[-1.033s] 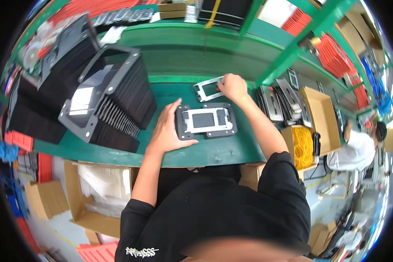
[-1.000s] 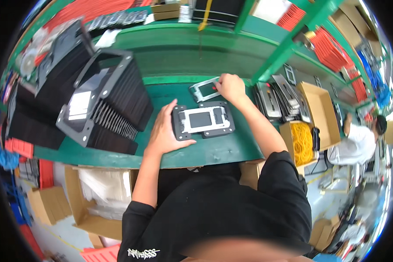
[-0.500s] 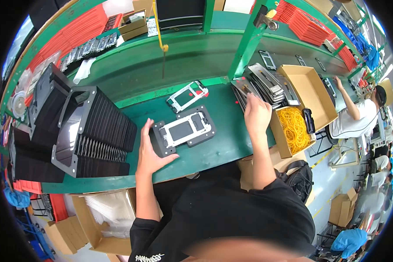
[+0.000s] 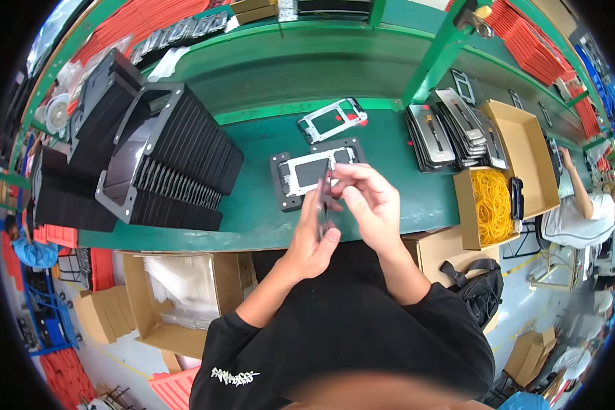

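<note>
Upright and nearly edge-on, a thin dark phone screen panel (image 4: 323, 205) is held over the near edge of the bench. My left hand (image 4: 306, 240) grips it from the left, thumb on the near side. From the right, my right hand (image 4: 370, 206) meets its upper part with curled fingertips; their exact contact is partly hidden. Just beyond both hands, a white-edged phone frame (image 4: 290, 179) lies in a dark grey fixture (image 4: 279, 164), its right part covered by my right hand. Farther back lies a second, bare phone frame (image 4: 308, 131) with red tabs.
Black trays (image 4: 191, 147) stand stacked at the left. On the right are piled panels (image 4: 427, 140), a cardboard box (image 4: 519, 147) and yellow bands (image 4: 492, 205). A green post (image 4: 439, 65) rises behind the piles. Another person (image 4: 581, 217) sits at far right.
My right hand has come from the panel pile to the middle with a screen panel. My left hand has left the fixture's side and taken hold of the panel. The view has shifted.
</note>
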Demonstrator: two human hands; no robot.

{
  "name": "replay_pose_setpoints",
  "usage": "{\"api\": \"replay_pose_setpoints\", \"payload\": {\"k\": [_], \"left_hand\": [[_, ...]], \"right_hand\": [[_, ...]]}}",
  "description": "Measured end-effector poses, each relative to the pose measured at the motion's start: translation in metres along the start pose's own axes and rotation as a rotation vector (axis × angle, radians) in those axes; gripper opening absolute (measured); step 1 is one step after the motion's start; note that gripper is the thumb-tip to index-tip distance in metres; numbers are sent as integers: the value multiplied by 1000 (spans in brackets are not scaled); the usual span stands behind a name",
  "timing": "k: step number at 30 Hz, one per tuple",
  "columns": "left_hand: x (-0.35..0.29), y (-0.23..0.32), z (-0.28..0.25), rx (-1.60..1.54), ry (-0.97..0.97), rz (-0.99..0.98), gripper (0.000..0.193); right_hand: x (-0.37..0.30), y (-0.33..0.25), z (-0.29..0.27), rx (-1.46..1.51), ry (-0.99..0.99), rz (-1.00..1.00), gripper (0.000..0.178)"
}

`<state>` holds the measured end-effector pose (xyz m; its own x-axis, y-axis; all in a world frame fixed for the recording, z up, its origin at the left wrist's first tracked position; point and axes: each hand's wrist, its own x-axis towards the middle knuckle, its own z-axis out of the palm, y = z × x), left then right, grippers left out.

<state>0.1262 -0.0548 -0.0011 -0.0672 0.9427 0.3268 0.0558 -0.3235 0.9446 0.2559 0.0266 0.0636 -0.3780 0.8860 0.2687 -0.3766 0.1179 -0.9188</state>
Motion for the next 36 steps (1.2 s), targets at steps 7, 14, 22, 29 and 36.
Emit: {"api": "replay_pose_setpoints", "payload": {"k": [7,14,22,29,36], "left_hand": [[-3,-3,3,488,23,291,92],[-9,-5,-14,454,29,162,104],[-9,1,-6,567,113,302,105],[-9,4,-28,244,-92,46,83],[-1,18,-36,-427,-27,-84,85]], "right_hand": [[-11,11,6,287,45,78,8],[-4,8,-7,-6,-233,-6,9],[-16,16,10,294,-128,180,11],[13,-3,-20,-66,-277,-95,18],[123,79,-125,-1053,155,-170,14]]}}
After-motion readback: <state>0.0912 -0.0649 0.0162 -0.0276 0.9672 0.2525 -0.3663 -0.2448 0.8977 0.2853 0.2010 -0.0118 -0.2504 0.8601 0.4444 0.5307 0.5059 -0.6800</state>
